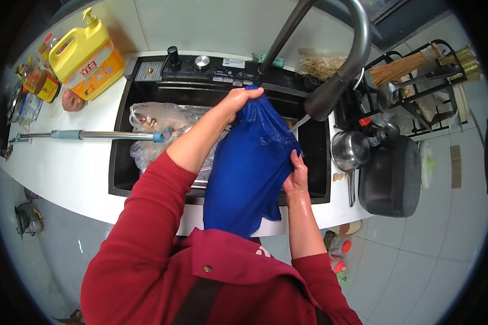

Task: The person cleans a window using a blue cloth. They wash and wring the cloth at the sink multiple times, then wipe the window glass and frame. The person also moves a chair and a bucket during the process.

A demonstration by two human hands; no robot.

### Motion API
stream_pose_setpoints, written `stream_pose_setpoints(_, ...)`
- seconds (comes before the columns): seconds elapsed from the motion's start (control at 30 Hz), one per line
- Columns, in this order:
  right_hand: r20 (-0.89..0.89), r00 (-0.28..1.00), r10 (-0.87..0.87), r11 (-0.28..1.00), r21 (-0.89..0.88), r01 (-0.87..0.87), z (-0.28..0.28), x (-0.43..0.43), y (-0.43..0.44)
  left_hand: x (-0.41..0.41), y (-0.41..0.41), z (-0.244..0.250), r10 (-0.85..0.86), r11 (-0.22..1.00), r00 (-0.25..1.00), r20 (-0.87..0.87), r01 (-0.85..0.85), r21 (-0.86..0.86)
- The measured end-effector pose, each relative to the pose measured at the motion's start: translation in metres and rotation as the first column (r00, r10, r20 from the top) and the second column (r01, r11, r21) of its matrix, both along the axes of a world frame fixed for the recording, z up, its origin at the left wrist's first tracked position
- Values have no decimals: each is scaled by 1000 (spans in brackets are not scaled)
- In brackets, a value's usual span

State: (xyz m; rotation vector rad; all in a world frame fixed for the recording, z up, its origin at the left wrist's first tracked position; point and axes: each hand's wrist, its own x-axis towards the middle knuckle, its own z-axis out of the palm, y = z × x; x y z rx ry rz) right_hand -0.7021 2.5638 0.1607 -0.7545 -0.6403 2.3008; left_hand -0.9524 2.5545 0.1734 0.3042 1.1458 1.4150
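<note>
A blue cloth [248, 162] is spread between my two hands above the black sink [119, 162], its lower end hanging over the sink's front edge. My left hand [242, 101] grips the upper part of the cloth, near the back of the sink. At the cloth's right side, my right hand [297, 172] holds its edge, the thumb on top. Water runs from the dark pull-down faucet [323, 99] onto the cloth, whose upper right part looks wet. Clear plastic bags [158, 118] lie in the left part of the sink, partly hidden by my left arm.
A telescopic pole [105, 135] lies over the counter [65, 162] and the sink's left rim. Behind it stands a yellow detergent jug [85, 61]. To the right are a steel saucepan [350, 150], a dark lidded container [390, 178] and a black rack [451, 87] with utensils.
</note>
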Motion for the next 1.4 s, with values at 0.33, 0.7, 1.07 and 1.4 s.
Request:
stream_pose_setpoints(0.33, -167, 983, 74, 991, -101, -92, -91, 4, 17, 166, -77, 25, 392, 751, 352, -850, 411, 517)
stream_pose_setpoints(0.7, -505, 850, 151, 962, -123, -244, -95, -16, 14, 148, -6, -62, 355, 924, 345, -869, 8, 381)
stream_pose_setpoints(1.07, -167, 916, -366, 926, -165, 340, -84, -34, -9, 160, -28, -49, 125, 986, 311, -942, 67, 153)
stream_pose_setpoints(1.4, -385, 848, -363, 920, -292, 261, -72, -49, -28, 157, -20, -61, 114, 992, 388, -915, 11, 129)
